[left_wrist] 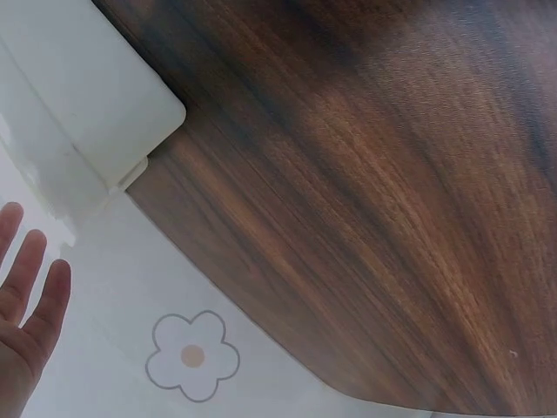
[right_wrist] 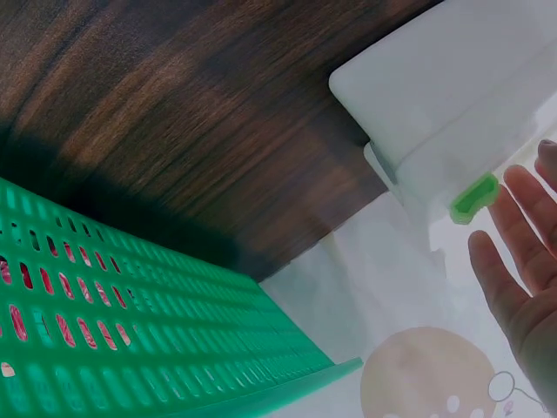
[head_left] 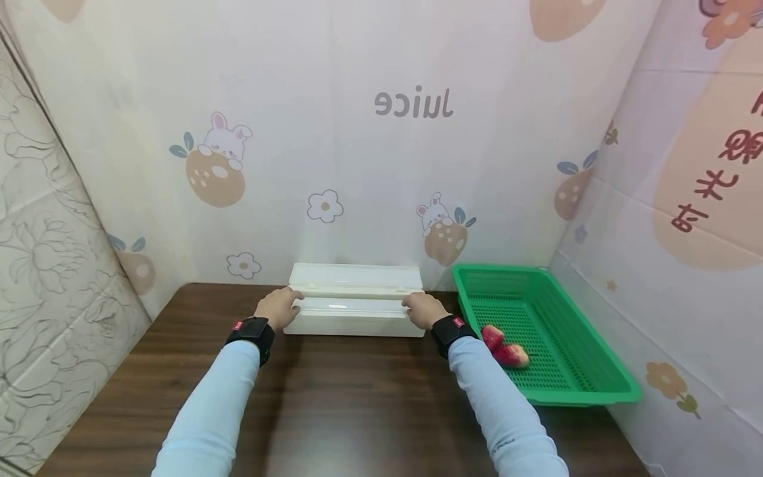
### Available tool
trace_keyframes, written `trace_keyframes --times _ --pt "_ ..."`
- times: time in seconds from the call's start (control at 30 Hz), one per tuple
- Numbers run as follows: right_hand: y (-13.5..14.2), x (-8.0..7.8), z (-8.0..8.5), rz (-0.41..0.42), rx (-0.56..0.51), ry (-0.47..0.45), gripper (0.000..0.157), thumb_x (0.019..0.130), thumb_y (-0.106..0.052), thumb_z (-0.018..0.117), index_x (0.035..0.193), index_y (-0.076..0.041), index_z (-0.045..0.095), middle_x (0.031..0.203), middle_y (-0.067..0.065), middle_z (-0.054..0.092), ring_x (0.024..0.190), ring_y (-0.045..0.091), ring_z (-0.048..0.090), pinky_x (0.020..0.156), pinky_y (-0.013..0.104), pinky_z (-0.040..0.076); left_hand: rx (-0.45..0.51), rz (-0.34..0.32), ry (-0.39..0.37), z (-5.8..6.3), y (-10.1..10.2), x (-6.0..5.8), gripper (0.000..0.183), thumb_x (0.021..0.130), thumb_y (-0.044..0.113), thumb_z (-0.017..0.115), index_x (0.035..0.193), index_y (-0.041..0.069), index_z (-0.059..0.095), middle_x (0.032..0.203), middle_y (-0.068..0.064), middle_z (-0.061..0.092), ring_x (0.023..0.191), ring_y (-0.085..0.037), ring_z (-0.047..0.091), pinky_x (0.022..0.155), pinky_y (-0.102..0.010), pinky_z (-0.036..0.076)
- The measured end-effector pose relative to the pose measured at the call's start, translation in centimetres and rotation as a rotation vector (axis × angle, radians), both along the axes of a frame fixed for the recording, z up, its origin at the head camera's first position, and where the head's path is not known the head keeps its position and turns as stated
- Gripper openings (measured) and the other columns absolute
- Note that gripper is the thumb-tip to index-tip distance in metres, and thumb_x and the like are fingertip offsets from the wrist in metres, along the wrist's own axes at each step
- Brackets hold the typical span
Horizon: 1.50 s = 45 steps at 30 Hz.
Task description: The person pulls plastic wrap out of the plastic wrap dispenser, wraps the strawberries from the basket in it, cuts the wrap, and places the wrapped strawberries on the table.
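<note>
Here you are at the far edge of the table [head_left: 334, 404], the long white box [head_left: 354, 325] straight ahead, its raised lid [head_left: 357, 273] standing at the far side, by the wall. Your left hand [head_left: 277, 309] is at the box's left end, fingers spread and nearly straight, gripping nothing that shows; your right hand [head_left: 424, 310] mirrors it at the right end, fingers just as loose — whether the fingertips press on the lid, I can't tell. A small green piece [right_wrist: 474, 199] sits right by the right fingertips, so mind it!

This looks like lid work, and it calls for symmetry: move both ends together, with even, light pressure, so nothing twists along that long hinge side. Thumbs clear of the gap, base flat on the wood. And watch the right forearm — it passes over the near-left part of the green basket [head_left: 587, 324], close beside the red fruits [head_left: 510, 356].
</note>
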State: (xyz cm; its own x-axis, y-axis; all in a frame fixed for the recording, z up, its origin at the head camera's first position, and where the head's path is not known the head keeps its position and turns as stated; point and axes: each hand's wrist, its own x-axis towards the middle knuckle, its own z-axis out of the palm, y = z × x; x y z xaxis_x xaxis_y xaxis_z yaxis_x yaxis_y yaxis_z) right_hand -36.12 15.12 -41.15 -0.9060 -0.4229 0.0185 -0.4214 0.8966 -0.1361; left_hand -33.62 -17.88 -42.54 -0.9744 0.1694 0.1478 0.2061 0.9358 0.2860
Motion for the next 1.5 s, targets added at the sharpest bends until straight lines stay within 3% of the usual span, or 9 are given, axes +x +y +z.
trace_keyframes --times 0.17,0.3,0.57,0.77,0.87,1.13,1.33,1.5 --pt "0.2 -0.5 -0.7 -0.004 0.022 0.007 0.016 0.085 -0.004 0.057 0.098 -0.007 0.067 0.100 0.006 0.067 0.082 0.021 0.061 0.068 0.037 0.049 0.000 -0.028 -0.013 -0.4 0.1 -0.4 0.025 0.084 0.012 0.065 0.107 0.005 0.066 0.107 -0.014 0.066 0.094 -0.029 0.062 0.076 -0.044 0.050" --pt "0.3 -0.7 -0.6 -0.004 0.026 -0.011 0.011 0.086 -0.003 0.055 0.083 -0.008 0.065 0.080 0.002 0.062 0.066 0.016 0.050 0.056 0.030 0.039 0.014 -0.034 0.011 -1.3 -0.3 -0.9 0.020 0.082 0.011 0.066 0.101 0.007 0.070 0.101 -0.012 0.069 0.091 -0.028 0.063 0.073 -0.043 0.050" --pt "0.2 -0.9 -0.5 -0.041 0.020 -0.028 0.012 0.086 -0.006 0.055 0.085 -0.010 0.067 0.084 0.001 0.063 0.069 0.016 0.052 0.061 0.033 0.044 0.018 -0.039 0.042 -1.5 -0.8 -1.5 0.013 0.082 0.012 0.066 0.093 0.009 0.072 0.092 -0.010 0.069 0.085 -0.027 0.062 0.072 -0.044 0.049" --pt "0.2 -1.0 -0.8 -0.037 -0.004 -0.025 0.011 0.086 -0.008 0.058 0.084 -0.011 0.068 0.084 0.001 0.064 0.071 0.015 0.053 0.063 0.033 0.046 0.065 0.009 0.007 -1.5 -1.0 -1.1 0.010 0.082 0.012 0.067 0.089 0.010 0.073 0.092 -0.011 0.069 0.085 -0.026 0.060 0.071 -0.043 0.049" --pt "0.3 -1.2 -0.9 -0.042 -0.019 -0.028 0.012 0.086 -0.006 0.057 0.081 -0.011 0.066 0.080 0.001 0.061 0.070 0.016 0.051 0.062 0.031 0.043 0.085 0.034 0.025 -1.3 -0.8 -0.9 0.007 0.081 0.013 0.068 0.084 0.009 0.073 0.088 -0.011 0.069 0.078 -0.025 0.059 0.065 -0.038 0.047" --pt "0.5 -1.6 -0.9 -0.057 -0.039 -0.028 0.014 0.086 -0.005 0.054 0.077 -0.012 0.063 0.075 0.000 0.055 0.068 0.016 0.048 0.059 0.029 0.039 0.102 0.096 0.005 -1.3 -0.6 -1.8 0.007 0.082 0.016 0.067 0.083 0.011 0.073 0.089 -0.010 0.069 0.072 -0.023 0.058 0.061 -0.035 0.042" --pt "0.6 -1.6 -1.2 -0.053 -0.036 -0.015 0.015 0.088 -0.007 0.053 0.078 -0.013 0.063 0.076 -0.001 0.056 0.068 0.015 0.049 0.060 0.030 0.040 0.094 0.093 -0.019 -1.3 -0.7 -2.0 0.009 0.083 0.018 0.067 0.084 0.012 0.073 0.092 -0.011 0.069 0.072 -0.022 0.057 0.060 -0.034 0.040" --pt "0.6 -1.5 -1.2 -0.056 -0.047 -0.008 0.014 0.089 -0.009 0.054 0.080 -0.012 0.064 0.079 0.000 0.058 0.070 0.015 0.051 0.063 0.032 0.044 0.101 0.082 0.004 -1.4 -0.7 -1.9 0.009 0.082 0.018 0.067 0.082 0.012 0.073 0.091 -0.011 0.069 0.072 -0.022 0.058 0.060 -0.035 0.042"
